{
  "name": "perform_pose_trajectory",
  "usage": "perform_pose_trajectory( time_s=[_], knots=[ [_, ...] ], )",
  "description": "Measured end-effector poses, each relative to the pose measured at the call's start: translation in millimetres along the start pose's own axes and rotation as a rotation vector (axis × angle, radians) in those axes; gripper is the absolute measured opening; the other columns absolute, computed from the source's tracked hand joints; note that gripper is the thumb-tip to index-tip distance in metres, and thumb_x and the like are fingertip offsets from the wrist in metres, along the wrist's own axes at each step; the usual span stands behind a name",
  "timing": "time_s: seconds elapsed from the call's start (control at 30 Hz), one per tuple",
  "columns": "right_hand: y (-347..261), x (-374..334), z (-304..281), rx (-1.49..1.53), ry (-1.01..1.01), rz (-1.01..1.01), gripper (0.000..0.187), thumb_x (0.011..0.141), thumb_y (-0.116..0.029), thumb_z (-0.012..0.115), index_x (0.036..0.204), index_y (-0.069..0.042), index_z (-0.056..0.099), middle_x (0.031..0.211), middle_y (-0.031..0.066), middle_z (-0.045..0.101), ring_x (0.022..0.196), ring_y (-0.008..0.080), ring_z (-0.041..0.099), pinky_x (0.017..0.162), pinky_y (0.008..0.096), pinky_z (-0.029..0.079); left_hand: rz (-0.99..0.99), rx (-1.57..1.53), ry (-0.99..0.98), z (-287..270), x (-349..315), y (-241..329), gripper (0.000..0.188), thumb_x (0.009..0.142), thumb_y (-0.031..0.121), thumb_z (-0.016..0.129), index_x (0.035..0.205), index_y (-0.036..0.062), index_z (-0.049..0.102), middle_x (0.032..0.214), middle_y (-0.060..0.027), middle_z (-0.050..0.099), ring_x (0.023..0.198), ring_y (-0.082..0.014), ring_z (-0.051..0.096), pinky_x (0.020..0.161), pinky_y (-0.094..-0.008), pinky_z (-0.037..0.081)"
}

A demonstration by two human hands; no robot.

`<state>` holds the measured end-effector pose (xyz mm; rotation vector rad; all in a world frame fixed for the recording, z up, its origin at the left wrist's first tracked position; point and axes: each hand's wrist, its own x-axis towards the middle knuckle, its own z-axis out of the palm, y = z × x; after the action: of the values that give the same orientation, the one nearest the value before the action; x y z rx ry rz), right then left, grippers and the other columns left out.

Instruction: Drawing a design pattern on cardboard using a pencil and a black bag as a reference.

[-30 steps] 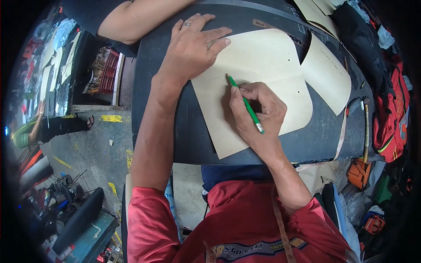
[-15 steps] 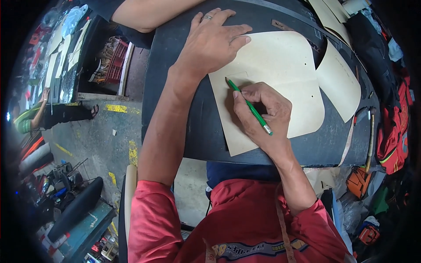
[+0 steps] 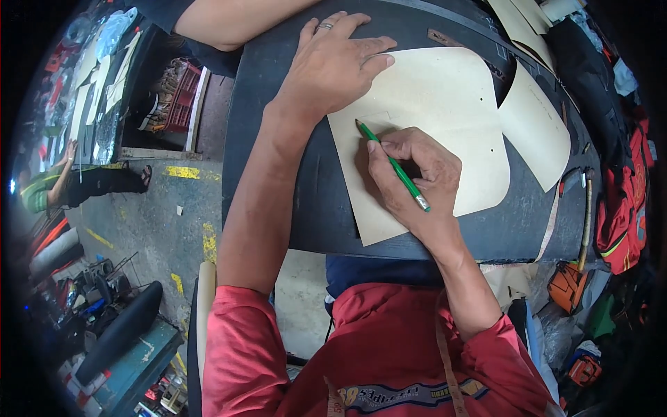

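Observation:
A cream sheet of card point(image 3: 445, 90) with rounded corners on its right side and two small dark holes lies on the dark table point(image 3: 319, 201). My left hand point(image 3: 338, 66), a ring on one finger, rests with fingers spread over the sheet's upper left edge and the table. In my right hand point(image 3: 424, 177) is a green pencil point(image 3: 394, 165), gripped in a writing hold. Its dark tip meets or hovers just over the card near the left edge; I cannot tell which. Faint pencil lines show just right of the tip. The heel of my right hand lies on the card.
A second curved cream piece point(image 3: 536, 125) lies to the right. Beyond are a metal ruler point(image 3: 451, 17), a hammer point(image 3: 586, 215) and a pale strip point(image 3: 550, 226). Another person's forearm point(image 3: 236, 21) leans at the table's far left. A red bag point(image 3: 625, 208) is at the right.
Almost nothing differs. The card, both hands and the pencil appear shifted very slightly left and up, along with the surroundings. The pencil stays in the same grip.

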<state>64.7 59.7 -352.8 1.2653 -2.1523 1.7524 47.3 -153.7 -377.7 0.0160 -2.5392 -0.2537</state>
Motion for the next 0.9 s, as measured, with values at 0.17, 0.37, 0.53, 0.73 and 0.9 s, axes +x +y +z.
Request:
perform_pose_trajectory(
  time_s=[0.17,0.37,0.53,0.73,0.9],
  knots=[
    [-2.7,1.3,-1.4,-0.011,-0.032,0.024,0.019,0.088,0.003,0.077,0.08,0.0,0.06,0.073,0.0097,0.064,0.054,0.0133,0.053,0.051,0.0276,0.041,-0.004,0.015,0.004,1.0,-1.2,-1.3,0.04,0.108,0.046,0.055,0.131,0.0221,0.078,0.149,-0.0102,0.063,0.144,-0.03,0.051,0.124,-0.0545,0.03],
    [-1.9,1.2,-0.8,-0.007,-0.029,0.017,0.019,0.088,0.003,0.077,0.08,-0.001,0.06,0.073,0.0095,0.063,0.054,0.0139,0.052,0.051,0.0279,0.041,0.001,0.018,-0.001,1.1,-0.8,-2.1,0.041,0.108,0.046,0.054,0.131,0.0224,0.078,0.149,-0.0101,0.063,0.143,-0.0298,0.051,0.124,-0.0534,0.03],
    [-1.9,1.8,-0.6,0.0,-0.034,0.009,0.019,0.087,0.004,0.076,0.08,-0.001,0.059,0.073,0.0095,0.063,0.053,0.0145,0.052,0.051,0.0282,0.041,-0.004,0.028,-0.013,-2.4,0.3,-1.0,0.041,0.108,0.046,0.054,0.132,0.0222,0.078,0.148,-0.0101,0.064,0.143,-0.0296,0.052,0.124,-0.0532,0.03],
    [-0.4,0.0,-3.6,0.009,-0.046,-0.003,0.02,0.087,0.004,0.077,0.079,-0.001,0.058,0.071,0.0086,0.06,0.053,0.0144,0.05,0.051,0.0282,0.039,-0.019,-0.168,-0.008,-26.3,7.5,12.6,0.034,0.101,0.035,0.068,0.125,0.0136,0.08,0.14,-0.0194,0.061,0.135,-0.043,0.054,0.116,-0.0576,0.037],
    [-3.0,-2.7,-3.4,0.002,-0.041,0.003,0.021,0.085,0.004,0.077,0.078,-0.001,0.057,0.07,0.0087,0.057,0.052,0.0149,0.049,0.051,0.0282,0.039,-0.057,-0.182,-0.036,-29.2,8.2,14.3,0.034,0.102,0.035,0.066,0.123,0.0122,0.08,0.139,-0.0187,0.062,0.135,-0.0433,0.054,0.117,-0.0577,0.036]
  ],
)
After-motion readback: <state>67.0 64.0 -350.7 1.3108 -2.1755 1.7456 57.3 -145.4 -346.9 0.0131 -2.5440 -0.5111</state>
